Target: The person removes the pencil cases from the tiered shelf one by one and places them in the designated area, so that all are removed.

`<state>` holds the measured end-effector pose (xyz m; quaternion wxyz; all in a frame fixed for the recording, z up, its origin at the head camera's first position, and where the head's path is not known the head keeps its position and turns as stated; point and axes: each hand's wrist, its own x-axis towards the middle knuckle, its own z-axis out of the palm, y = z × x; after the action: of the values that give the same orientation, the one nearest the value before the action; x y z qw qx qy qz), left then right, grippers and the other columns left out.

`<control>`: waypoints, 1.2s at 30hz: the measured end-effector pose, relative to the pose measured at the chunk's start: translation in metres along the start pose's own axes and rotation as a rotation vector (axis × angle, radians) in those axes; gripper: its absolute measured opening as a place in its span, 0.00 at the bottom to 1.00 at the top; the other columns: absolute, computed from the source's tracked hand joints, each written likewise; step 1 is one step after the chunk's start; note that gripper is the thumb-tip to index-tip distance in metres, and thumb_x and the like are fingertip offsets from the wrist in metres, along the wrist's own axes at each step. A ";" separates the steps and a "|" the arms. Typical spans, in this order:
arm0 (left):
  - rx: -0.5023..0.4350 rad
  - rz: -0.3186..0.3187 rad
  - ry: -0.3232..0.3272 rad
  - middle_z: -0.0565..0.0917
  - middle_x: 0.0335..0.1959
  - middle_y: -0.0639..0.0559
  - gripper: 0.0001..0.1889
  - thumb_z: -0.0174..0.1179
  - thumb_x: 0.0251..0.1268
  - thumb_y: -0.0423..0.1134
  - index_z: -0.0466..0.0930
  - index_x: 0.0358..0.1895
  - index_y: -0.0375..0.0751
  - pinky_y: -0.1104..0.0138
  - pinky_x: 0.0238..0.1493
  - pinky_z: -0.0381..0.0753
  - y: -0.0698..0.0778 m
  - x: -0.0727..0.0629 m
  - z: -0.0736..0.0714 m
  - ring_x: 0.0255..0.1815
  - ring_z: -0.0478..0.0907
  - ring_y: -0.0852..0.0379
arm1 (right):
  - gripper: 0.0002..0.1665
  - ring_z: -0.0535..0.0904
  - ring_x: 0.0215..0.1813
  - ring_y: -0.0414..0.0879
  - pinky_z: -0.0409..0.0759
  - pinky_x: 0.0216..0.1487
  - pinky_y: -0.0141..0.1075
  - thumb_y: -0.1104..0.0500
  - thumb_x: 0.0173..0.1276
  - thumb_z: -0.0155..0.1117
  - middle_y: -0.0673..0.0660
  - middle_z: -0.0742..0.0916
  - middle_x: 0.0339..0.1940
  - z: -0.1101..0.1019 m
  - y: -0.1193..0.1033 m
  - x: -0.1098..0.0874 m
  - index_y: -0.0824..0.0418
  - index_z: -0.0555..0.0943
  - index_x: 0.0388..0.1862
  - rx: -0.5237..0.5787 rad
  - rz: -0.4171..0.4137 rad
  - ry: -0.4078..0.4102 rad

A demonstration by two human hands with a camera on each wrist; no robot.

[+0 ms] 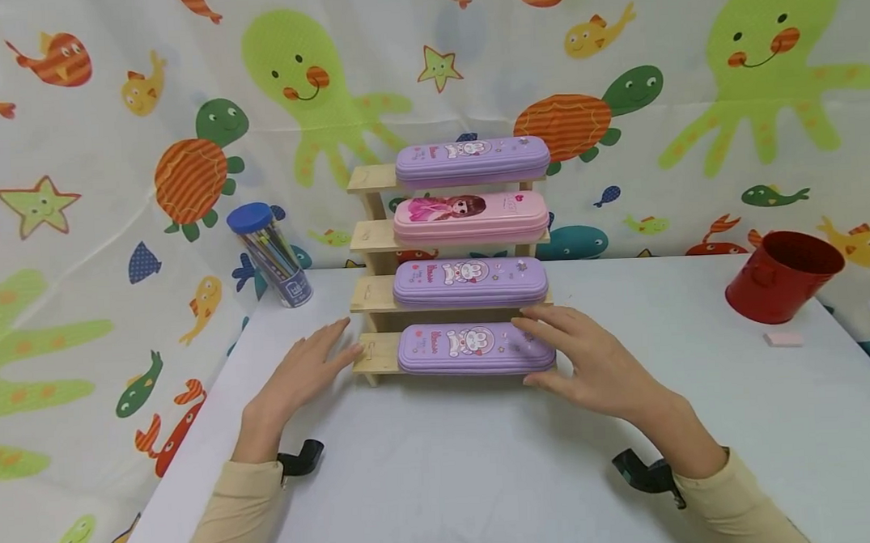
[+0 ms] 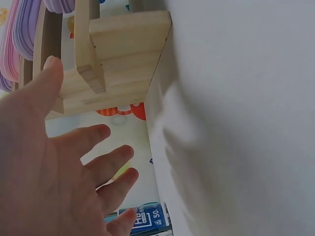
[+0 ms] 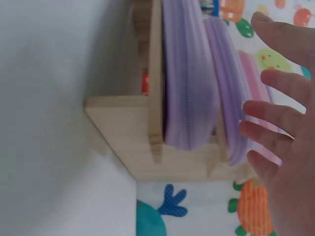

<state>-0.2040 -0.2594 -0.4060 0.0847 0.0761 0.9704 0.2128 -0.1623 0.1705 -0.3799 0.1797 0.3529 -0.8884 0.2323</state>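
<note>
A stepped wooden rack [image 1: 378, 357] stands on the table with zippered pencil cases lying one on each tier. The lowest case [image 1: 431, 354], the second case [image 1: 423, 285] and the top case [image 1: 467, 166] are purple; a pink case [image 1: 505, 213] lies between the upper two. My left hand [image 1: 297, 375] is beside the rack's lower left end, fingers spread and holding nothing. Near the right end of the lowest case is my right hand [image 1: 592, 366]. The right wrist view shows that hand [image 3: 295, 132] with fingers extended, apart from the cases.
A clear tub of pencils [image 1: 277, 262] with a blue lid stands at the back left. To the right are a red bucket [image 1: 771, 281] and a small pink block [image 1: 784, 340] on the white table [image 1: 429, 466]. A sea-animal curtain [image 1: 470, 75] hangs behind.
</note>
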 end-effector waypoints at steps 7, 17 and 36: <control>-0.053 0.015 -0.044 0.58 0.80 0.43 0.47 0.38 0.68 0.75 0.51 0.80 0.47 0.42 0.80 0.44 0.004 0.001 0.005 0.81 0.51 0.40 | 0.43 0.71 0.72 0.52 0.70 0.72 0.50 0.45 0.56 0.77 0.54 0.77 0.71 0.016 0.000 -0.001 0.48 0.73 0.71 -0.015 0.063 -0.085; -0.077 0.017 -0.056 0.59 0.79 0.38 0.47 0.37 0.70 0.74 0.54 0.79 0.40 0.42 0.79 0.48 0.009 0.004 0.012 0.80 0.52 0.36 | 0.41 0.71 0.72 0.56 0.71 0.71 0.54 0.43 0.58 0.75 0.57 0.77 0.70 0.026 0.005 0.003 0.47 0.74 0.70 -0.025 0.099 -0.133; -0.336 -0.008 -0.135 0.64 0.77 0.38 0.43 0.48 0.70 0.68 0.58 0.77 0.41 0.40 0.75 0.57 0.008 0.007 0.021 0.79 0.55 0.36 | 0.39 0.67 0.75 0.59 0.68 0.72 0.57 0.47 0.61 0.72 0.58 0.74 0.73 0.030 0.003 0.007 0.46 0.72 0.72 -0.006 0.160 -0.195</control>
<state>-0.2061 -0.2424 -0.4221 0.1620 0.0708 0.9136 0.3661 -0.1738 0.1526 -0.4021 0.0742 0.3012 -0.9277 0.2076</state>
